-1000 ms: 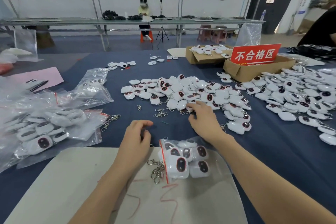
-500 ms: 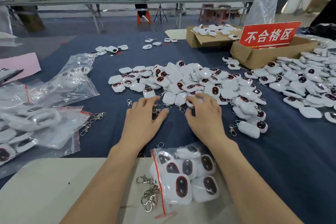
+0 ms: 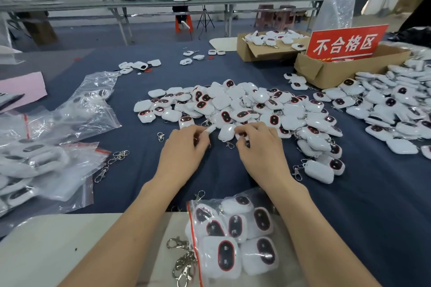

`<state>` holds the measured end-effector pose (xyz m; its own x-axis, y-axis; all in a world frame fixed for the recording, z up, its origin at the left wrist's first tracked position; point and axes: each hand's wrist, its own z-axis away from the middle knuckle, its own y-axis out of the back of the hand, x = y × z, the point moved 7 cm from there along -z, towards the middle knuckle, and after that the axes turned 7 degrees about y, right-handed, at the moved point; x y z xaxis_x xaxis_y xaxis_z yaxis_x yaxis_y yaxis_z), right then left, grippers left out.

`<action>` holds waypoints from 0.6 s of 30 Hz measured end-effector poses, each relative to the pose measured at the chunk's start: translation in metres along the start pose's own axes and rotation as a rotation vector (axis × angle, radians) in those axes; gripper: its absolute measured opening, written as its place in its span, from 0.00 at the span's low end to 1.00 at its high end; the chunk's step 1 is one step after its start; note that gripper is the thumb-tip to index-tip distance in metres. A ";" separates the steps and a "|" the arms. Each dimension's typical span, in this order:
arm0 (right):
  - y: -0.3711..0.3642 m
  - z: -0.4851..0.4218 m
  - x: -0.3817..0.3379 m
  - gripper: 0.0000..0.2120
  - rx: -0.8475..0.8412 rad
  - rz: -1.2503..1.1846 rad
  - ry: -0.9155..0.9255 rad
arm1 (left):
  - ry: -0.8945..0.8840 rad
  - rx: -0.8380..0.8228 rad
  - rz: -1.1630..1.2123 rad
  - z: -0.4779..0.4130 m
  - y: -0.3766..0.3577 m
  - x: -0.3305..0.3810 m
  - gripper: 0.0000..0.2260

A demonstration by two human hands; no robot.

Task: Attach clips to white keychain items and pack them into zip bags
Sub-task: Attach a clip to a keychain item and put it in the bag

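Zip bag near me, on pale board, holds white keychain items; clips spill from its mouth. Cardboard box holds more. My left hand and right hand at edge of keychain pile on blue surface. Fingertips hidden; grip of both I cannot tell.

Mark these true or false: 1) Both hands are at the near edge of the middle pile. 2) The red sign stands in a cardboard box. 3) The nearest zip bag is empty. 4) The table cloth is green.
1) True: the left hand and right hand work at the near edge of the middle pile.
2) True: the red sign stands in a cardboard box.
3) False: the nearest zip bag holds white keychain items.
4) False: the table cloth is dark blue.
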<state>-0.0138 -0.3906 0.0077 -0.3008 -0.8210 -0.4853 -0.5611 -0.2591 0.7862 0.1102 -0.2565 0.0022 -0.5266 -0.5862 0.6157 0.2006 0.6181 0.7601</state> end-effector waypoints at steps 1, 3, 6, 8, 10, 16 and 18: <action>0.001 0.000 -0.002 0.14 0.022 -0.071 0.014 | 0.076 0.006 0.162 0.002 0.004 -0.006 0.12; -0.004 -0.001 -0.006 0.14 0.005 -0.351 -0.009 | 0.270 0.025 0.513 0.009 0.008 -0.020 0.17; -0.024 -0.002 -0.016 0.14 -0.135 -0.838 -0.113 | 0.375 -0.090 0.898 0.018 0.002 -0.016 0.16; -0.031 -0.003 -0.019 0.09 -0.148 -0.934 -0.120 | 0.316 -0.177 0.919 0.024 -0.004 -0.007 0.14; -0.032 -0.002 -0.019 0.07 -0.121 -0.968 -0.118 | 0.271 -0.205 0.863 0.027 -0.007 -0.006 0.13; -0.033 0.000 -0.026 0.11 -0.183 -0.896 -0.004 | 0.142 -0.199 0.757 0.028 0.001 -0.006 0.08; -0.032 0.002 -0.028 0.12 -0.188 -0.892 0.024 | 0.121 -0.192 0.744 0.029 0.002 -0.004 0.08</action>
<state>0.0117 -0.3581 -0.0046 0.2022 -0.2859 -0.9367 -0.4421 -0.8801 0.1731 0.0883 -0.2382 -0.0048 -0.1053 -0.1127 0.9880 0.6117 0.7761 0.1537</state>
